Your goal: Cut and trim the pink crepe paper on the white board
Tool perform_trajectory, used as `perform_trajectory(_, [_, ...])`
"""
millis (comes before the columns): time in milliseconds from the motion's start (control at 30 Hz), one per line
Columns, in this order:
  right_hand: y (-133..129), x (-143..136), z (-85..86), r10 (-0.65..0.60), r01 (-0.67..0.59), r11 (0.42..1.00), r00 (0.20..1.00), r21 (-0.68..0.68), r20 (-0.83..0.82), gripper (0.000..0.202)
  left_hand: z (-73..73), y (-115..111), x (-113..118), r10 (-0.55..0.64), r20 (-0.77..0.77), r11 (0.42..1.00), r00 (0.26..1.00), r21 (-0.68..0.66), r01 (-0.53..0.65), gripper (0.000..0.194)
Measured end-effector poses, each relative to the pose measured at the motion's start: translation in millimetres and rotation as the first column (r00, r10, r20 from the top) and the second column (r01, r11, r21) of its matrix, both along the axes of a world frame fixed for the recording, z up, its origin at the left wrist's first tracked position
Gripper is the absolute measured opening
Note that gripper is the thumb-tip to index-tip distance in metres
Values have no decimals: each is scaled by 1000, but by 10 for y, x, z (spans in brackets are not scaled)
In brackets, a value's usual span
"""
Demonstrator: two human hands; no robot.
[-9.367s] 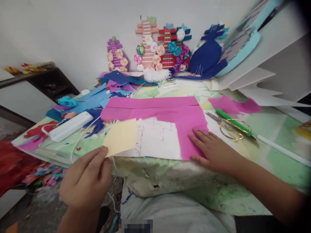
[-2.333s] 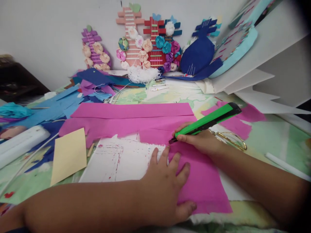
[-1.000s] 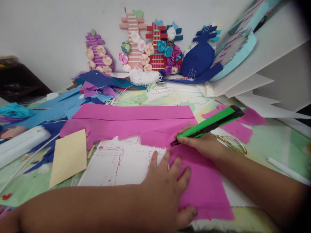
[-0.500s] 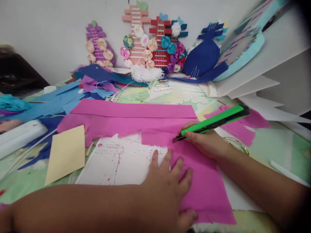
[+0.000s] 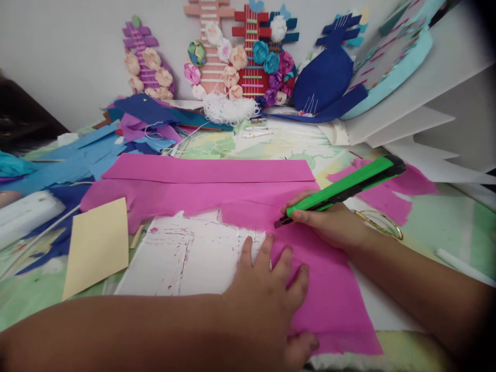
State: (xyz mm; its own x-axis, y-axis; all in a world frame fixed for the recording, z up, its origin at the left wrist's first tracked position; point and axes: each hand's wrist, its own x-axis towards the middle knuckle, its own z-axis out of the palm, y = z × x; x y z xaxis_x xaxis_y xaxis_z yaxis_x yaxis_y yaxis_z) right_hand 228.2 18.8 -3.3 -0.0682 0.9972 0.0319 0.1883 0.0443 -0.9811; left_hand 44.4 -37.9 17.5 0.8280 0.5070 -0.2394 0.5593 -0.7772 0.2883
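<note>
Cutter (image 5: 341, 184) lies between right-hand fingers (image 5: 309, 218), over magenta paper (image 5: 329, 294).

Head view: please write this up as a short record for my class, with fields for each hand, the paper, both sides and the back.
Left hand: fingers spread, across pink paper and white board
Right hand: gripping green cutter, blade tip pointing down at the pink paper
Paper: pink, lying partly over the white board
Left side: yellow card
Right side: gold scissors handle
Back: white string, guitar shapes with flowers
</note>
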Motion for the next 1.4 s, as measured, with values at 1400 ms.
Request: perform_trajectory(1400, [-48,-28,63,42,-52,996,990,73,133,13,-91,-2,-3,-12,15,994,1000,109,10,70])
